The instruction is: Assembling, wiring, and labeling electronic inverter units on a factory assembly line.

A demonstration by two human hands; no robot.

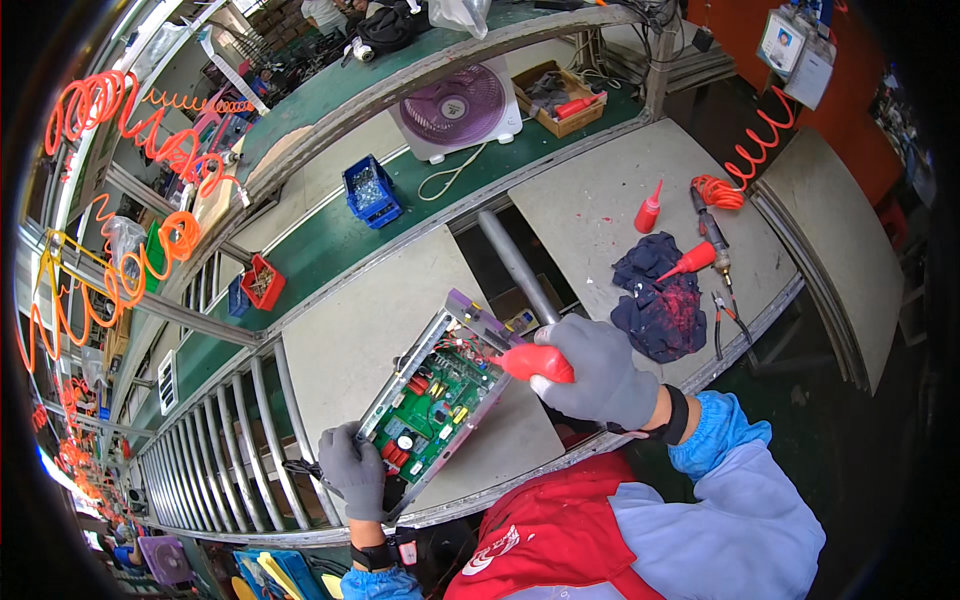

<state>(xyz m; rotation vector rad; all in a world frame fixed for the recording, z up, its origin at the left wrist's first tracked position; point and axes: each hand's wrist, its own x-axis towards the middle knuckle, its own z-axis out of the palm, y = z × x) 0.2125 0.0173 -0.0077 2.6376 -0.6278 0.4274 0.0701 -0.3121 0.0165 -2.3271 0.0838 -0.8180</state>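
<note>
My right hand [606, 374], in a grey glove, is wrapped around a red squeeze bottle [538, 363]. The bottle's tip points left, at the upper right end of an open metal case [468, 428]; whether it touches anything there I cannot tell. Inside the case lies a green circuit board [425, 412] with red coils, yellow parts and wires. My left hand [353, 470], also gloved in grey, grips the case's lower left end, its fingers bent over the edge. The case sits at a slant over a pale board [350, 335] on the workbench.
Right of my hands lie a dark, red-stained cloth [650, 325], another red bottle [690, 262], a third bottle [648, 213], a power screwdriver [712, 235] on a coiled red hose and pliers [718, 325]. Metal rollers [235, 440] run left. Beyond are a blue bin [371, 192] and a fan [455, 108].
</note>
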